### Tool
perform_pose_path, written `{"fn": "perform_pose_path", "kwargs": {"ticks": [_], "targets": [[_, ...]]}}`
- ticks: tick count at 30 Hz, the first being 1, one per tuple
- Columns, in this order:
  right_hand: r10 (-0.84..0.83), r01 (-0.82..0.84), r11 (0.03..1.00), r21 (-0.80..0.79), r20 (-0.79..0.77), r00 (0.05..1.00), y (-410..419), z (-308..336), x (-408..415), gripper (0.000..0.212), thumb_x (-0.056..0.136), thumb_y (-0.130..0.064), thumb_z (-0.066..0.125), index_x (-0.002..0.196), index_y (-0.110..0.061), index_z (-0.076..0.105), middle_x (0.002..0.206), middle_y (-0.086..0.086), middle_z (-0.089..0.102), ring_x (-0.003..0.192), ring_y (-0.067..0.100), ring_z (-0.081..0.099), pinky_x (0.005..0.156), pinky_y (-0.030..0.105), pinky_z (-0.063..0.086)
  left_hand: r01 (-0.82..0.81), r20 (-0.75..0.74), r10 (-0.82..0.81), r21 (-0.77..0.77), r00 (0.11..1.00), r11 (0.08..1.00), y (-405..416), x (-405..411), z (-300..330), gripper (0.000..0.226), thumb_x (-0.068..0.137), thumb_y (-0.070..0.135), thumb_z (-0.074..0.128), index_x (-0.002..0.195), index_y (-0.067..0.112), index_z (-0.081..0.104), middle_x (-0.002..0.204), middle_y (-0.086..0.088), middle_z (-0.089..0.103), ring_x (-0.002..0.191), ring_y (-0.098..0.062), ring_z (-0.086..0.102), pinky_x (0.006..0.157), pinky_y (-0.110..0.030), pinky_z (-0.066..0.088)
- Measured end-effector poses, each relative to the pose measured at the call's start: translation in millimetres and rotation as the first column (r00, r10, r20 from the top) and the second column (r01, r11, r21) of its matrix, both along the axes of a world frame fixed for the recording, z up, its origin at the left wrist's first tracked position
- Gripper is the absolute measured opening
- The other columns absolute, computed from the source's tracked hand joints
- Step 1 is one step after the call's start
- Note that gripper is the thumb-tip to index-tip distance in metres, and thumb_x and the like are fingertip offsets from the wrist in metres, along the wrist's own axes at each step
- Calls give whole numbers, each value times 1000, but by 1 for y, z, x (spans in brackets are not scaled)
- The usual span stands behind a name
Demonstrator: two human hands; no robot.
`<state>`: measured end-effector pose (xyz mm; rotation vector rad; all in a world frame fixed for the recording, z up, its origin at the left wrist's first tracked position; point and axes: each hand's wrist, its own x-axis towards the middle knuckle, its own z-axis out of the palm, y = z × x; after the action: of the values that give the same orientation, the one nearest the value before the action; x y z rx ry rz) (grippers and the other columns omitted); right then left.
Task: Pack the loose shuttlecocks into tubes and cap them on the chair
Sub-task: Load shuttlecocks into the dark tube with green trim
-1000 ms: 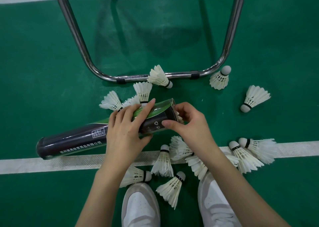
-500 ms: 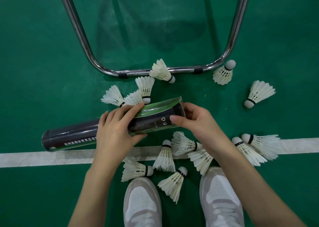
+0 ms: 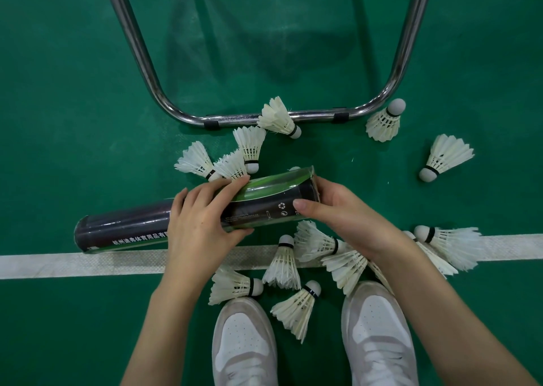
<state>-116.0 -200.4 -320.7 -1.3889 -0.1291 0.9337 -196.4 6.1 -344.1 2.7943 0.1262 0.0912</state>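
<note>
dark tube (image 3: 129, 227) gripped by left hand (image 3: 202, 224), right hand (image 3: 338, 212).

Even, fairly bright overhead light. Soft dark shadow on the green floor (image 3: 73, 121) inside the chair frame (image 3: 293, 116). Bright glints run along its chrome tubes; a pale sheen streaks the tube (image 3: 264, 200). Focus sharp throughout. Wide-angle bowing curves the white line (image 3: 88, 263) near the edges.

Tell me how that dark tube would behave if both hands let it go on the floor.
The tube is round and lies sideways, so it would probably roll. It looks like light, stiff card. The left hand and right hand grip it now.
</note>
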Motion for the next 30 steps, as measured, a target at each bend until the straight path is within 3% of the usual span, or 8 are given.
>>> {"fn": "perform_pose_path", "kwargs": {"ticks": [3, 7, 13, 16, 19, 26, 30], "targets": [[-12, 13, 1000, -19, 30, 999, -2, 2, 1, 29, 85, -11, 59, 113, -17, 56, 109, -5, 67, 101, 4, 63, 87, 13, 46, -16, -3, 16, -7, 1000, 1000, 2, 1, -1, 87, 57, 31, 87, 134, 33, 47, 124, 1, 58, 114, -26, 52, 105, -51, 31], [-149, 153, 987, -49, 78, 986, -13, 2, 9, 31, 80, -1, 63, 109, -11, 59, 100, 0, 69, 91, 4, 65, 76, 11, 48, -66, 10, 66, -4, 998, 998, 15, 1, -1, 86, 56, 29, 88, 133, 30, 48, 121, -3, 59, 113, -29, 53, 102, -54, 33], [-256, 282, 947, -152, 172, 951, -16, -18, 23, 34, 78, 9, 63, 106, -10, 58, 106, 5, 66, 97, 12, 62, 82, 16, 51, -128, -5, 128, -7, 992, 992, 29, -3, -2, 85, 57, 25, 88, 133, 29, 49, 121, -3, 59, 115, -30, 51, 104, -53, 31], [-192, 271, 930, -250, 301, 934, -9, -29, 28, 35, 78, 3, 66, 106, -17, 59, 107, -2, 63, 99, 13, 59, 87, 19, 49, -138, -6, 138, -9, 990, 990, 31, -5, -3, 85, 57, 25, 89, 132, 29, 50, 120, -4, 60, 114, -31, 52, 105, -54, 30], [-63, 203, 921, -333, 388, 920, 0, -37, 30, 39, 79, -4, 69, 112, -21, 58, 113, -5, 60, 104, 9, 54, 82, 12, 43, -135, -17, 135, -2, 991, 991, 33, -7, -4, 86, 56, 25, 89, 132, 29, 50, 120, -3, 60, 114, -30, 52, 105, -53, 29], [15, 189, 884, -427, 431, 902, 16, -59, 37, 33, 77, -7, 70, 106, -21, 61, 109, -2, 62, 105, 16, 55, 95, 37, 45, -132, -29, 132, 6, 991, 991, 34, -10, -6, 86, 56, 25, 89, 133, 30, 50, 121, -2, 59, 114, -30, 52, 105, -52, 28], [24, 190, 897, -399, 473, 881, 13, -58, 38, 29, 80, -13, 69, 102, -26, 56, 111, -1, 60, 105, 12, 53, 92, 34, 45, -129, -30, 130, 8, 991, 992, 35, -12, -7, 87, 55, 26, 89, 133, 31, 49, 121, -1, 59, 113, -29, 52, 105, -51, 28]]}}
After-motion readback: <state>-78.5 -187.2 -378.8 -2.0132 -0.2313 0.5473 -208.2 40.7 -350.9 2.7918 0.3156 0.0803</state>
